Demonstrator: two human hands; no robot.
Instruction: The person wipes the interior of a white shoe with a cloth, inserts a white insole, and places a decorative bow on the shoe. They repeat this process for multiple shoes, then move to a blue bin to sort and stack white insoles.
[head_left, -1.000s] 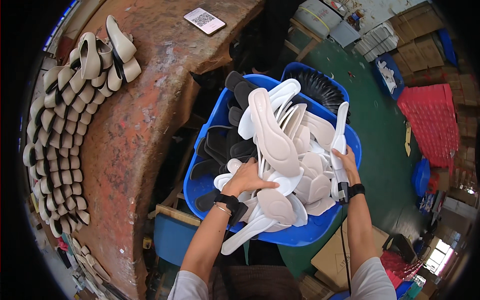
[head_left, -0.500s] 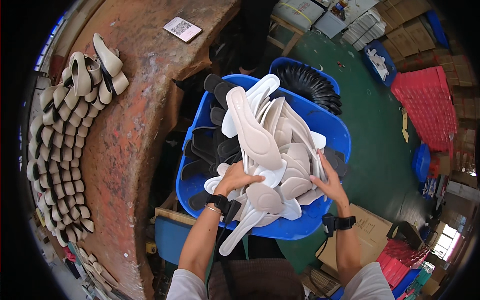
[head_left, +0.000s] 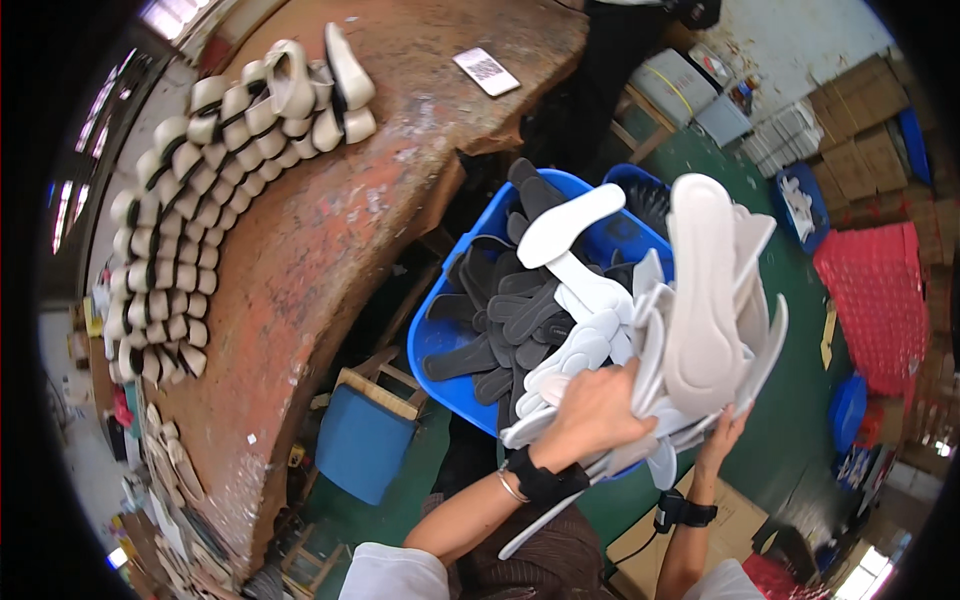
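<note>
Between my two hands is a thick, loose bundle of beige insoles point(head_left: 703, 300), lifted over the right side of a blue tub point(head_left: 455, 405). My left hand point(head_left: 600, 405) is closed around the bundle's left side near its lower end. On the right my right hand point(head_left: 722, 440) grips it from below, its fingers partly hidden behind the insoles. One thin insole hangs down under my left wrist. Inside the tub lie many black insoles point(head_left: 530, 312) and several white insoles point(head_left: 592, 288), with one white insole lying across the top at the far side.
A worn brown workbench point(head_left: 330, 250) curves along the left, carrying rows of beige shoes point(head_left: 180, 240) and a phone-like card point(head_left: 486, 72). A blue stool point(head_left: 365, 440) stands beside it. Stacked pink packages point(head_left: 880, 310) are at the right, and a cardboard box point(head_left: 640, 550) lies near my right forearm.
The beige insoles have been gathered and lifted off the pile toward the right, uncovering black and white ones. Both hands moved right and now hold the bundle. The whole view has shifted.
</note>
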